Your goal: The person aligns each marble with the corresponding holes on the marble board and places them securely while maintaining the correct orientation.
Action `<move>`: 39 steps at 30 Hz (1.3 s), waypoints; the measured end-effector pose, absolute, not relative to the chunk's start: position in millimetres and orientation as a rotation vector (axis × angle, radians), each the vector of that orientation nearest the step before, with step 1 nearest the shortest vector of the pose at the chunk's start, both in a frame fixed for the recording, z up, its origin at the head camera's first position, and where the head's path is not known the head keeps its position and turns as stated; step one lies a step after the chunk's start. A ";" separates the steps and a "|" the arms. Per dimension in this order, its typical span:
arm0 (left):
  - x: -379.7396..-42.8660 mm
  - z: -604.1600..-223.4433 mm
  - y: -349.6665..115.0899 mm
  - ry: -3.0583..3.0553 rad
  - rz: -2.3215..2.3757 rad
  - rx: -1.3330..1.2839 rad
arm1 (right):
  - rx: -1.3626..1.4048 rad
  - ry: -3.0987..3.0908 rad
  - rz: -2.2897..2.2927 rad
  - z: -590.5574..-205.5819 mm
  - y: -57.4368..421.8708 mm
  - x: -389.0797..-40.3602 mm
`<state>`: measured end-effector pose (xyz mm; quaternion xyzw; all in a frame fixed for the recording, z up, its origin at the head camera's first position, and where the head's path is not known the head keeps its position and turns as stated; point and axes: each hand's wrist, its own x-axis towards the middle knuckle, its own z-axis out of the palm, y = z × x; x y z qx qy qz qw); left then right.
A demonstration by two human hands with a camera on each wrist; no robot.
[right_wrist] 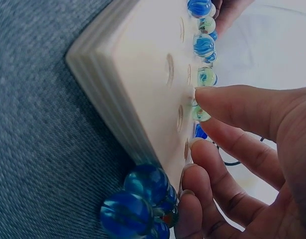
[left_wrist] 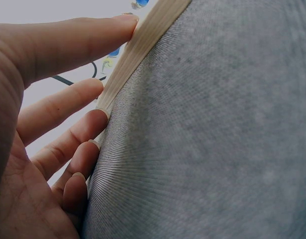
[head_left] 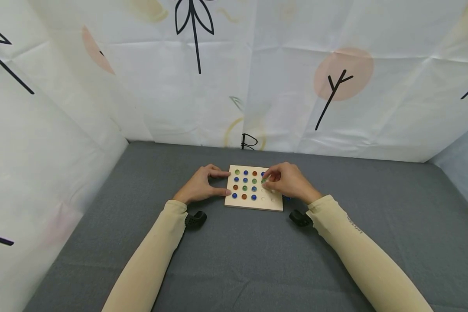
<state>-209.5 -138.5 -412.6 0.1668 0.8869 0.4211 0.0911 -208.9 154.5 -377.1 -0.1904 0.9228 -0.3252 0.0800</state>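
Note:
A pale wooden board (head_left: 273, 205) with round hollows lies on the grey table, its left and middle hollows filled with blue, green and reddish-brown glass marbles. Thumb and fingers of my left hand (head_left: 200, 184) touch the board's left edge, fairly straight and spread. Over the right part of the board, my right hand (head_left: 290, 180) pinches a green marble (right_wrist: 201, 114) between thumb and index finger, right at the board's surface. Bare hollows (right_wrist: 170, 69) show nearer the front right corner. The right hand partly hides the right columns in the head view.
Several loose marbles, mostly blue (right_wrist: 127, 214), lie on the table against the board's right side, partly behind the right hand. A white patterned cloth (head_left: 281, 86) hangs behind the table, and another stretch of it stands at the left. Black wrist devices (head_left: 195, 220) sit below both wrists.

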 end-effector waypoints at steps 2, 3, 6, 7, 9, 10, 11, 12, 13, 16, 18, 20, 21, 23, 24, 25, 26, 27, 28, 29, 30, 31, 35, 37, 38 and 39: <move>-209.3 -412.4 -138.3 2.636 1.251 0.493 | -0.567 2.759 -0.974 -376.9 155.0 -208.6; -209.2 -412.4 -138.1 2.636 1.251 0.490 | -0.566 2.759 -0.974 -376.9 155.3 -208.5; -208.9 -411.8 -138.1 2.637 1.249 0.492 | -0.556 2.759 -0.978 -374.9 156.7 -206.7; -208.7 -411.6 -138.2 2.639 1.247 0.494 | -0.557 2.760 -0.979 -374.6 157.2 -206.3; -208.4 -411.2 -138.2 2.640 1.245 0.498 | -0.561 2.767 -0.980 -373.9 158.5 -205.4; -208.2 -410.9 -138.2 2.640 1.244 0.500 | -0.566 2.770 -0.981 -373.5 159.1 -204.8; -208.0 -410.7 -138.3 2.640 1.243 0.501 | -0.571 2.778 -0.978 -373.3 159.9 -204.1; -208.0 -410.6 -138.4 2.639 1.242 0.502 | -0.580 2.785 -0.976 -373.1 160.7 -203.5; -208.2 -410.6 -138.5 2.638 1.242 0.498 | -0.587 2.792 -0.977 -372.9 161.6 -202.7; -208.4 -410.4 -138.5 2.634 1.244 0.494 | -0.600 2.810 -0.983 -373.0 165.0 -199.6; -208.7 -410.5 -138.5 2.632 1.247 0.495 | -0.615 2.817 -0.996 -373.4 167.6 -197.1; -208.9 -410.7 -138.5 2.633 1.245 0.493 | -0.625 2.824 -1.009 -373.3 170.2 -193.8; -209.0 -410.8 -138.4 2.635 1.243 0.494 | -0.629 2.825 -1.017 -373.2 171.6 -192.3; -209.3 -411.4 -138.7 2.638 1.240 0.499 | -0.640 2.827 -1.033 -373.0 174.5 -188.8; -209.2 -411.5 -138.6 2.642 1.235 0.501 | -0.639 2.826 -1.041 -372.7 175.8 -187.0; -209.2 -411.7 -138.7 2.644 1.232 0.501 | -0.639 2.828 -1.048 -372.8 177.2 -185.3; -209.2 -411.5 -138.6 2.645 1.232 0.504 | -0.635 2.829 -1.056 -372.8 178.6 -183.8; -209.1 -411.5 -138.6 2.646 1.230 0.505 | -0.635 2.832 -1.061 -372.9 180.0 -182.3; -209.1 -411.4 -138.5 2.645 1.231 0.500 | -0.633 2.837 -1.065 -373.1 181.2 -180.9; -209.0 -411.3 -138.5 2.646 1.230 0.499 | -0.630 2.843 -1.064 -373.5 182.5 -179.5; -208.8 -411.1 -138.6 2.647 1.228 0.497 | -0.626 2.850 -1.064 -373.9 183.6 -178.2; -208.7 -410.8 -138.6 2.644 1.230 0.491 | -0.621 2.856 -1.062 -374.4 184.6 -176.9; -208.0 -410.5 -138.7 2.645 1.228 0.489 | -0.606 2.882 -1.043 -376.8 189.3 -171.4; -208.1 -410.9 -138.5 2.641 1.234 0.481 | -0.594 2.890 -1.037 -377.7 192.4 -168.4; -207.9 -410.9 -138.5 2.643 1.231 0.482 | -0.589 2.894 -1.035 -378.1 194.1 -167.0; -207.7 -410.7 -138.6 2.644 1.231 0.485 | -0.583 2.897 -1.032 -378.5 195.8 -165.5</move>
